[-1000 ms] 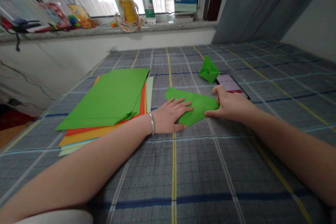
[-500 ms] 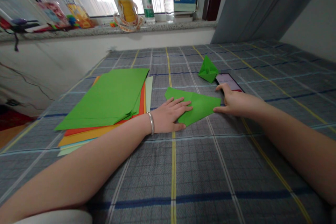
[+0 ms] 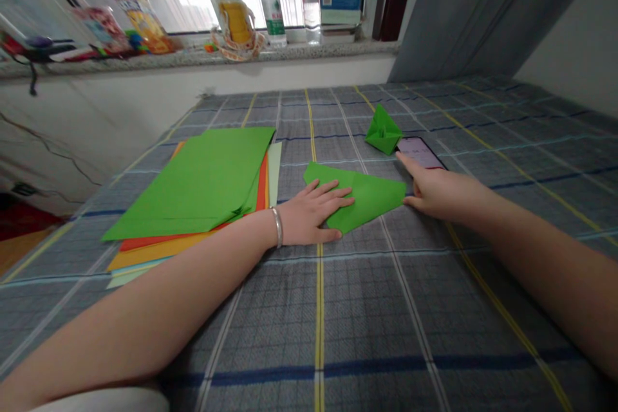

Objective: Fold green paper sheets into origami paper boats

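Observation:
A folded sheet of green paper (image 3: 369, 193) lies on the checked cloth in front of me. My left hand (image 3: 316, 209) rests flat on its left half, fingers spread, holding nothing. By the sheet's right corner is my right hand (image 3: 429, 190), empty, with its index finger stretched forward and the thumb apart from it. The other fingers are curled and partly hidden. Beyond that hand lies a phone (image 3: 419, 151) with a lit screen, partly covered by the hand. A folded green paper boat (image 3: 383, 132) stands at the phone's left end.
To the left lies a stack of coloured paper (image 3: 203, 180), green on top with orange and pale sheets underneath. The checked cloth (image 3: 270, 341) spreads over the whole surface. Along the windowsill (image 3: 188, 55) stand bottles, a yellow flask (image 3: 236, 16) and boxes (image 3: 342, 3).
My right index finger has straightened and shifted slightly, and its thumb has moved a little to the right at the paper's corner. My left hand and the sheet stay in place.

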Available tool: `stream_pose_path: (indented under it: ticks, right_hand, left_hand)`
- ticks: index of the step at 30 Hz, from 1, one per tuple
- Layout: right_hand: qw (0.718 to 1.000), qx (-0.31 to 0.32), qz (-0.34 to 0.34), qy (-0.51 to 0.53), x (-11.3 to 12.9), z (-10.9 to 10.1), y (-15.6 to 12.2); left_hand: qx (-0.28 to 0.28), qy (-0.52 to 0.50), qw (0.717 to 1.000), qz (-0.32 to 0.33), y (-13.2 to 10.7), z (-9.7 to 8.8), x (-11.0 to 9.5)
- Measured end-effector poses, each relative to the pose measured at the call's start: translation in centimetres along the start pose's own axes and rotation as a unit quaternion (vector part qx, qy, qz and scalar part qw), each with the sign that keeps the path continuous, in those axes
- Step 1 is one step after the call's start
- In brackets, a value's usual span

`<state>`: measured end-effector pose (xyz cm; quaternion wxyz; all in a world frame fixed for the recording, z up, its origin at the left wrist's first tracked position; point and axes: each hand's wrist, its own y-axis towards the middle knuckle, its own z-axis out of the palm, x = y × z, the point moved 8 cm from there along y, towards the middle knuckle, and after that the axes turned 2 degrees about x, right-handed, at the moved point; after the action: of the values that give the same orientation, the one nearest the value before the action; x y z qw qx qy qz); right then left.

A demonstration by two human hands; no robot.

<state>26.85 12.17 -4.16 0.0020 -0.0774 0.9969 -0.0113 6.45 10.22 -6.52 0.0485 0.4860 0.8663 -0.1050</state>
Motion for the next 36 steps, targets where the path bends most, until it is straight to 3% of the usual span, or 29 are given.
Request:
stream_pose_path:
  ticks: [2, 7, 10, 15, 19, 22, 28, 36]
  right_hand:
    - [0.995, -0.042, -0.092, 0.013, 2.3, -0.7, -0.7]
    - [0.938, -0.101, -0.33, 0.038, 8.1, -1.0, -2.8]
    - [0.91, -0.111, -0.394, 0.059, 9.6, -0.7, -3.4]
    - [0.9, -0.113, -0.415, 0.065, 9.7, -0.6, -3.5]
    - [0.911, -0.113, -0.394, 0.039, 9.5, -0.7, -3.4]
    - [0.92, -0.117, -0.373, 0.024, 9.4, -0.8, -3.4]
    - [0.928, -0.129, -0.347, 0.036, 9.2, -0.9, -3.2]
    - [0.922, -0.16, -0.337, 0.105, 9.9, -1.8, -3.4]
  left_hand:
    - [-0.003, 0.001, 1.0, -0.001, 0.0, 0.0, 0.0]
    - [-0.031, 0.01, 0.999, 0.01, -0.1, -0.1, 0.1]
    - [-0.052, 0.016, 0.998, 0.035, -0.2, -0.4, 0.0]
    - [-0.121, 0.059, 0.984, 0.114, -0.6, -1.7, -1.2]
    - [-0.17, 0.155, 0.95, 0.21, -1.4, -2.5, -3.3]
    - [-0.192, 0.231, 0.923, 0.241, -1.9, -2.6, -4.5]
    - [-0.257, 0.294, 0.894, 0.218, -2.6, -3.1, -5.0]
    - [-0.31, 0.286, 0.891, 0.167, -2.4, -3.5, -4.7]
